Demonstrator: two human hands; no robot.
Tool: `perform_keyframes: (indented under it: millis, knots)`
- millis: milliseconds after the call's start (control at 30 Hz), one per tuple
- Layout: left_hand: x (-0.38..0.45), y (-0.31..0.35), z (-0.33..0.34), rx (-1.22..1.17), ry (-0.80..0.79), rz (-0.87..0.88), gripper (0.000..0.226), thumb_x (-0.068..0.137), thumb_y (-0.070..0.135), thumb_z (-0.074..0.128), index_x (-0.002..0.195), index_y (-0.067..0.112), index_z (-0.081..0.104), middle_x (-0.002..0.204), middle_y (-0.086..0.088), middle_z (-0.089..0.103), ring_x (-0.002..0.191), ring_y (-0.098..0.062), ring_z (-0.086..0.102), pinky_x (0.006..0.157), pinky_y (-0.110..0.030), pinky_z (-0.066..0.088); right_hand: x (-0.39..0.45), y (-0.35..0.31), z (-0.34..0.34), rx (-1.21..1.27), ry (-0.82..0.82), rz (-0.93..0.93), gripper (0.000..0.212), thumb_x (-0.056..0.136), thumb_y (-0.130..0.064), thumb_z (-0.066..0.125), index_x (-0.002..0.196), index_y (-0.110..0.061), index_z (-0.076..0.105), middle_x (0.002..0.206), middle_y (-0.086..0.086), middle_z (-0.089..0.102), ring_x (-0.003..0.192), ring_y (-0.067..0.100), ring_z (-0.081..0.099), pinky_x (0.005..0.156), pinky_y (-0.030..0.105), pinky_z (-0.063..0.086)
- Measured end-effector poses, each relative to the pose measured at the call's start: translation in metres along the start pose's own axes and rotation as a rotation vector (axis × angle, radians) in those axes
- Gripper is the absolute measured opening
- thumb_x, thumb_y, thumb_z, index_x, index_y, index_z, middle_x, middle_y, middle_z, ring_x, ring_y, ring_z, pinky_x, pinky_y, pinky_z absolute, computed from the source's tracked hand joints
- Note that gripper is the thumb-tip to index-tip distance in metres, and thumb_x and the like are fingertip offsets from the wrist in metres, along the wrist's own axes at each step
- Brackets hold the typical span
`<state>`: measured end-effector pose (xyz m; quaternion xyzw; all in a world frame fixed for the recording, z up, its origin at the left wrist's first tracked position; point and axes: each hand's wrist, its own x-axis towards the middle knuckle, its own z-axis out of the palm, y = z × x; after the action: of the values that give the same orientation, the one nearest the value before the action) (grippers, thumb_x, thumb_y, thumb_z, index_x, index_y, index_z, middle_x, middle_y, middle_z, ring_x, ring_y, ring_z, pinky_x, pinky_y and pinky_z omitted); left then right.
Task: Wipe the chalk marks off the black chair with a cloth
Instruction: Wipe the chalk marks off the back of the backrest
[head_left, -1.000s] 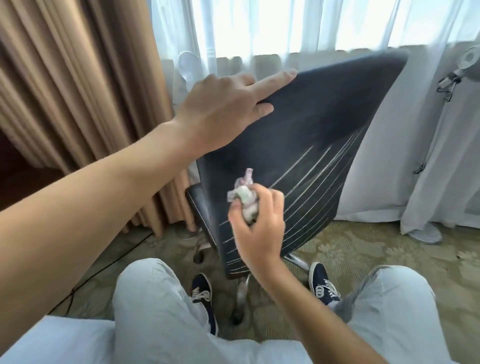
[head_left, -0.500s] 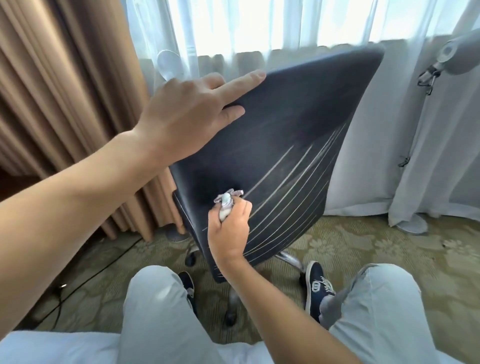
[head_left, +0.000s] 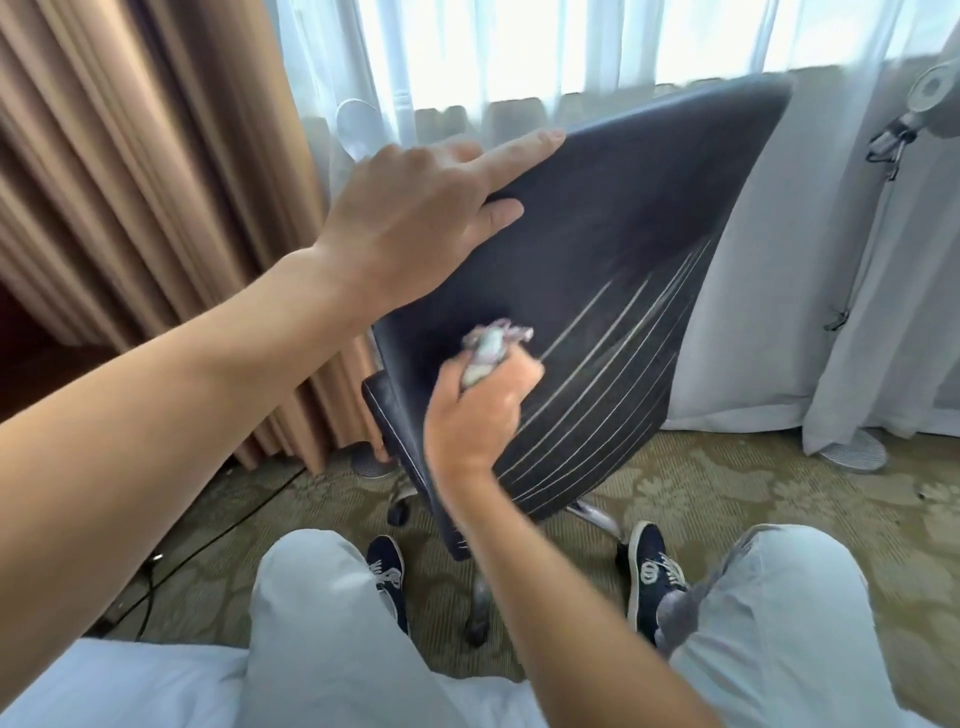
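Note:
The black chair stands in front of me with its backrest facing me. White chalk marks run as slanted lines across the lower right of the backrest; the upper part looks smeared and dull. My left hand lies on the backrest's upper left corner, fingers curled over the top edge. My right hand is closed on a small crumpled cloth, which is pressed against the backrest at the left end of the chalk lines. This hand is blurred.
Brown curtains hang at left, sheer white curtains behind the chair. A floor lamp with a round base stands at right. My knees and dark shoes flank the chair's chrome base on patterned carpet. A cable lies at lower left.
My right hand with the cloth has shifted left and down along the lower backrest, then slightly back up. My left hand has stayed on the chair's top corner.

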<state>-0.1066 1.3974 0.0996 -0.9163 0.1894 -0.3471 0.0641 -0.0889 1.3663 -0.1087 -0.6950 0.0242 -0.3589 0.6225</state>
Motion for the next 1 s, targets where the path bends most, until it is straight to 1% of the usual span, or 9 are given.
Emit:
perform_keyframes:
  millis: [167,233,367,433,500,567,667,800,1000]
  knots:
    - [-0.002,-0.002,0.002,0.025,0.031,0.013,0.053,0.109,0.047,0.042,0.161,0.042,0.03,0.097,-0.006,0.062,0.07,-0.038,0.058,0.064,-0.04,0.041,-0.104,0.063,-0.001,-0.252,-0.494,-0.019,0.035,0.093,-0.044,0.053,0.119,-0.021,0.045,0.11,-0.006,0.041,0.074,0.017,0.059,0.062,0.038,0.059]
    - [-0.003,-0.003,0.006,0.092,0.055,0.029,0.054,0.108,0.051,0.037,0.16,0.043,0.03,0.094,-0.007,0.061,0.064,-0.037,0.056,0.058,-0.039,0.039,-0.101,0.072,-0.013,-0.285,-0.56,-0.086,0.035,0.091,-0.046,0.054,0.118,-0.024,0.052,0.105,-0.01,0.046,0.071,0.011,0.058,0.06,0.033,0.058]
    - [-0.001,-0.004,0.01,0.19,0.124,0.076,0.057,0.104,0.054,0.043,0.159,0.038,0.036,0.087,-0.01,0.058,0.049,-0.029,0.042,0.052,-0.035,0.034,-0.04,0.059,-0.049,-0.135,-0.383,-0.099,0.018,0.094,-0.049,0.057,0.1,-0.033,0.058,0.089,-0.014,0.057,0.066,0.008,0.058,0.056,0.035,0.054]
    - [-0.002,-0.007,0.012,0.247,0.15,0.127,0.065,0.1,0.056,0.054,0.159,0.034,0.039,0.086,-0.013,0.056,0.046,-0.023,0.032,0.05,-0.032,0.031,0.018,0.042,-0.072,0.045,-0.251,-0.004,0.013,0.095,-0.04,0.062,0.105,-0.032,0.058,0.098,-0.007,0.061,0.074,0.01,0.063,0.064,0.037,0.058]
    - [-0.003,-0.009,0.013,0.251,0.142,0.158,0.071,0.096,0.056,0.062,0.159,0.033,0.039,0.088,-0.015,0.055,0.047,-0.022,0.03,0.05,-0.032,0.029,0.085,0.023,-0.095,0.134,-0.094,0.015,0.024,0.096,-0.027,0.065,0.118,-0.023,0.056,0.116,0.003,0.058,0.085,0.007,0.064,0.071,0.024,0.058]
    - [-0.003,-0.008,0.013,0.231,0.133,0.161,0.072,0.095,0.054,0.065,0.159,0.034,0.039,0.09,-0.016,0.056,0.047,-0.023,0.031,0.05,-0.032,0.03,0.148,0.005,-0.108,0.081,0.032,-0.04,0.033,0.096,-0.028,0.064,0.128,-0.024,0.053,0.125,0.003,0.052,0.095,0.006,0.063,0.075,0.016,0.053]
    - [-0.002,-0.007,0.013,0.212,0.129,0.146,0.07,0.097,0.054,0.064,0.159,0.036,0.038,0.091,-0.015,0.057,0.048,-0.024,0.034,0.05,-0.032,0.029,0.197,0.0,-0.094,-0.069,0.051,-0.061,0.036,0.096,-0.033,0.06,0.131,-0.023,0.057,0.125,0.001,0.056,0.097,0.01,0.059,0.075,0.013,0.042]
    - [-0.002,-0.006,0.013,0.193,0.144,0.141,0.068,0.097,0.052,0.063,0.158,0.035,0.039,0.09,-0.014,0.059,0.048,-0.024,0.034,0.05,-0.032,0.028,0.141,0.027,-0.045,-0.135,0.169,0.02,0.031,0.093,-0.031,0.057,0.117,-0.012,0.062,0.108,0.004,0.059,0.085,0.026,0.064,0.066,0.028,0.041]
    - [-0.003,-0.006,0.014,0.171,0.131,0.134,0.065,0.099,0.052,0.059,0.157,0.034,0.04,0.093,-0.016,0.061,0.051,-0.024,0.035,0.053,-0.034,0.03,-0.027,0.04,-0.01,-0.241,-0.177,0.16,0.031,0.092,-0.042,0.046,0.111,-0.019,0.05,0.106,-0.005,0.051,0.073,0.022,0.061,0.059,0.033,0.05]
